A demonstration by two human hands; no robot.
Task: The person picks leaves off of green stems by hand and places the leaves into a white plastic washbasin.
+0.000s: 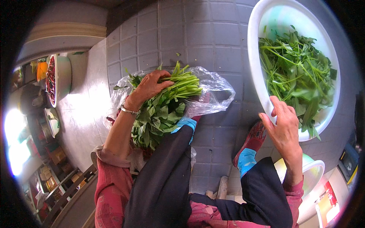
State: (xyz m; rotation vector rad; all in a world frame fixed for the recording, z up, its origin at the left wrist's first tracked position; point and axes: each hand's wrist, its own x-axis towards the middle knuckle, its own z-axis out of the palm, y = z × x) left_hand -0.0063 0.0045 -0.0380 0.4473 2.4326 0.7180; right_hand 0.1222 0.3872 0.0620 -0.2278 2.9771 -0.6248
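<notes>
A bunch of leafy green vegetables (pixel 159 111) with cut pale stems lies on a clear plastic bag (pixel 219 98) on the floor. My left hand (pixel 152 85) lies across it, thumb and fingers curled about the stems near their cut ends. At the right, my right hand (pixel 282 119) is at the near rim of a large white plastic basin (pixel 253 59), thumb and index finger apart on either side of the rim. Loose leafy stems (pixel 299 74) fill much of the basin, and a few leaves hang over its near edge. Some leaves beside my right fingers look blurred.
Grey tiles (pixel 199 31) cover the floor, with small leaf scraps on them. A smaller basin (pixel 313 168) stands behind my right forearm. At the left are a tub of dark red items (pixel 61 77) and a white bowl (pixel 52 122). A wooden piece (pixel 223 186) lies below, between my legs.
</notes>
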